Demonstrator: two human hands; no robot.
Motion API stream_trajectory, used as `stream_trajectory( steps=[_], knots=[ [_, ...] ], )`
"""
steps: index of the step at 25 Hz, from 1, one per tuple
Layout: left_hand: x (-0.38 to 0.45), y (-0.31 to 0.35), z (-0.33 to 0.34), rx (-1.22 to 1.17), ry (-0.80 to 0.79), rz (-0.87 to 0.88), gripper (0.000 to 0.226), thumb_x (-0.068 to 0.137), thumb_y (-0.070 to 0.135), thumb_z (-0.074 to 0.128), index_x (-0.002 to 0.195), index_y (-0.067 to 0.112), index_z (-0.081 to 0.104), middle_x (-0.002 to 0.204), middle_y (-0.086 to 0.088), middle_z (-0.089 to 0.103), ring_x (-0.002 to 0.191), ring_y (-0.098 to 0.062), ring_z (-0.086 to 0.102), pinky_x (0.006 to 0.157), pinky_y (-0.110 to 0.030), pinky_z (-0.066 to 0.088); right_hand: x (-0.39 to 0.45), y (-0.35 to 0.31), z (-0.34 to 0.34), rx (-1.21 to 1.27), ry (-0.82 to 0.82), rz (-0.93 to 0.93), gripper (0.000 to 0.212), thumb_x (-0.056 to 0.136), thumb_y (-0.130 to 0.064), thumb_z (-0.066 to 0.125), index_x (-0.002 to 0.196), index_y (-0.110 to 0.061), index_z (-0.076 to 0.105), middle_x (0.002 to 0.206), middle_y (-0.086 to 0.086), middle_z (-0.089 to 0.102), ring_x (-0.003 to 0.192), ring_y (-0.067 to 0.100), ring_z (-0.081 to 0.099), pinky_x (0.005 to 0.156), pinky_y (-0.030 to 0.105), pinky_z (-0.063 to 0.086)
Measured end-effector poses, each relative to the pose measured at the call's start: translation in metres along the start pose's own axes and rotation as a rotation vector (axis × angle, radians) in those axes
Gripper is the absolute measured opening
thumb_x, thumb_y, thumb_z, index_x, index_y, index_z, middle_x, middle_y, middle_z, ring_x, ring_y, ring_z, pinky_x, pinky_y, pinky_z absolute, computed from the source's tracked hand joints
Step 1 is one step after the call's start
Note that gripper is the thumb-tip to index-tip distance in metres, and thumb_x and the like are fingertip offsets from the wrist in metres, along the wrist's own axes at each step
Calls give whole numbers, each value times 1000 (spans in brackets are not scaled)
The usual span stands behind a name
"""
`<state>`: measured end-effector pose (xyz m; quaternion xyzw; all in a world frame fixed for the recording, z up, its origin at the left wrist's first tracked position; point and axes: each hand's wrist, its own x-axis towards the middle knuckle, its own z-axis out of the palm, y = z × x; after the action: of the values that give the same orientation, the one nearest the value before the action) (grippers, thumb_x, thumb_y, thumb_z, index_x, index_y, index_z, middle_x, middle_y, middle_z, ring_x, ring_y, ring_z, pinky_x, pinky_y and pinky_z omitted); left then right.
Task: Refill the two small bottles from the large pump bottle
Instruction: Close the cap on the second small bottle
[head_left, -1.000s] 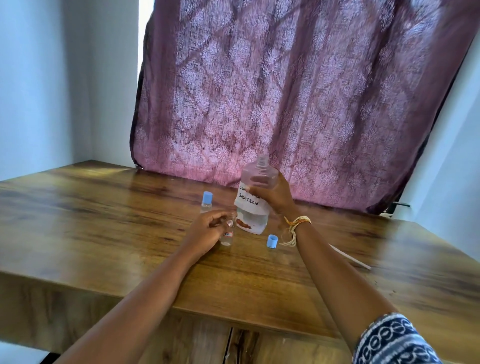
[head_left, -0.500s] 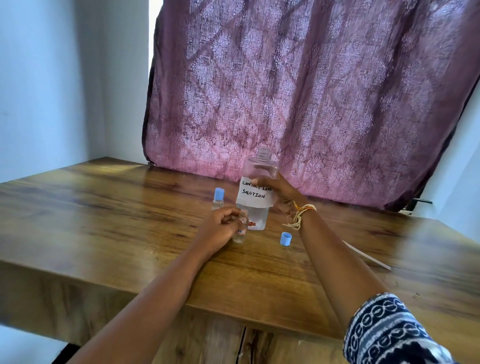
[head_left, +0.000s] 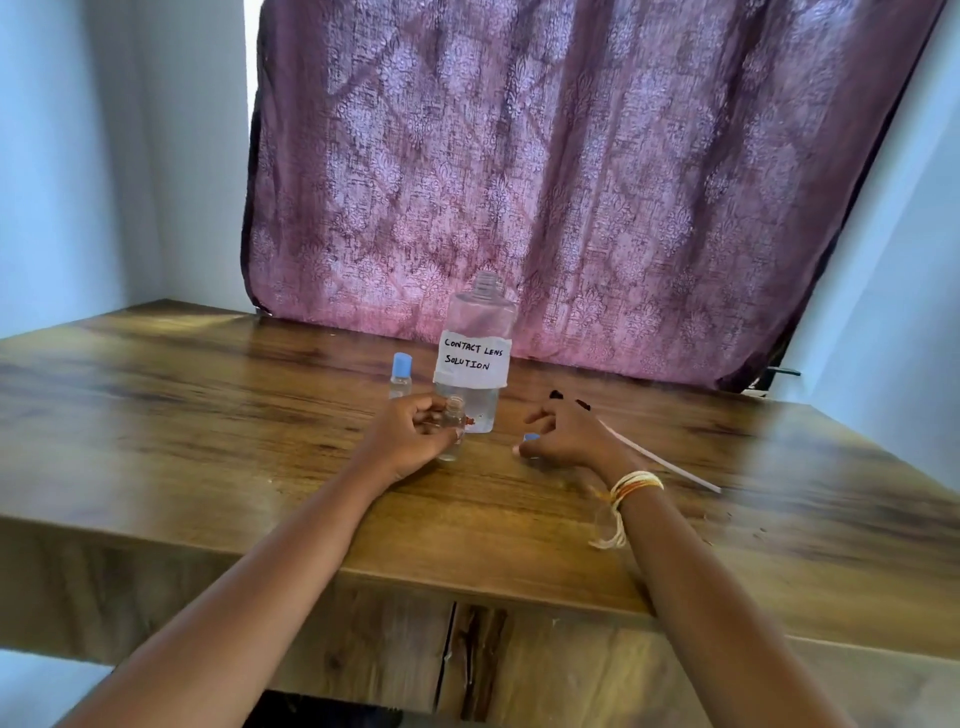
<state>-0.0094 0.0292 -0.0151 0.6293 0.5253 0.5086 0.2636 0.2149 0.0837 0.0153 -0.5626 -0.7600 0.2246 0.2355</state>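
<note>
The left hand (head_left: 410, 436) is closed around an uncapped small bottle (head_left: 453, 422) that stands on the tabletop (head_left: 208, 426) just in front of the large bottle (head_left: 477, 358); the fingers wrap its body and leave the open neck showing. The large bottle stands upright and free of both hands, its pump off and its threaded neck open, a hand-written label reading "contact lens solution" on its front; clear liquid sits low in it. The right hand (head_left: 563, 436) is spread wide, fingers apart, holding nothing, low over the loose blue cap (head_left: 531, 437) that lies on the wood just beside it; whether a fingertip touches the cap I cannot tell. A second small bottle (head_left: 400, 376), blue cap on, stands to the left of the large one, apart from it; a thin white stick (head_left: 660, 460) lies to the right.

The step in hand looks like closing the held bottle, though its fill level is too blurred to read; the next move would call for pinching the small cap, setting it square on the neck and turning it while the left hand keeps the bottle from tipping; the capped bottle's turn would then follow.
</note>
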Motion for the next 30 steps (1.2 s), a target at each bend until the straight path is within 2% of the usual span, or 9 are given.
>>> stream_trajectory(
  steps=[3,5,9,13,15,18,20,24,30],
  knots=[
    [-2,0,1,20,-8,-6,46,75,18,80,119,11,65,111,-3,73,97,-11,69,84,-22,54,-14,1,11,-42,78,-46,27,77,-20,75,102,-17,67,91,-1,64,82,12,58,58,17,37],
    [-3,2,1,24,-15,-6,47,76,17,80,120,10,64,112,-3,72,98,-11,69,79,-15,50,-18,-6,17,53,134,-117,16,76,-15,75,89,-19,68,82,-3,65,75,8,58,59,17,39],
    [-4,2,3,44,-15,7,44,77,16,79,118,10,66,109,-3,73,97,-10,68,78,-12,47,-21,-21,31,260,264,-169,22,70,-9,76,73,-23,60,70,-6,60,63,8,54,59,22,45],
    [-3,-1,4,26,-41,23,43,71,20,83,111,12,70,102,-1,75,96,-11,69,94,-35,54,-19,-25,36,525,224,-228,25,79,-3,71,93,-24,68,84,5,69,82,29,71,83,42,59],
    [-3,-1,5,28,-58,26,42,71,21,83,110,13,70,100,0,75,95,-10,69,96,-37,53,-19,-27,34,621,230,-285,23,86,-1,66,104,-15,70,95,9,71,88,22,72,86,33,57],
    [-4,0,5,12,-88,20,36,73,19,82,107,15,72,98,1,75,93,-10,70,96,-37,53,-23,-34,33,776,299,-320,15,85,0,69,99,3,69,88,8,71,77,4,67,76,21,54],
    [-4,1,5,11,-102,13,39,72,24,83,108,16,72,99,3,75,95,-10,70,95,-37,53,-25,-35,32,857,314,-333,17,81,2,72,96,8,68,86,12,71,76,6,69,74,19,55],
    [-6,4,4,-5,-100,18,34,73,20,83,106,18,73,96,5,75,92,-8,70,91,-30,54,-26,-38,33,880,257,-381,18,78,4,74,94,7,69,96,21,72,89,22,70,82,27,57],
    [-8,5,3,4,-108,9,34,74,21,82,107,20,74,97,4,76,93,-8,71,93,-32,54,-28,-40,35,801,176,-428,22,82,1,72,102,-7,71,102,8,73,95,13,71,82,22,54]
  ],
)
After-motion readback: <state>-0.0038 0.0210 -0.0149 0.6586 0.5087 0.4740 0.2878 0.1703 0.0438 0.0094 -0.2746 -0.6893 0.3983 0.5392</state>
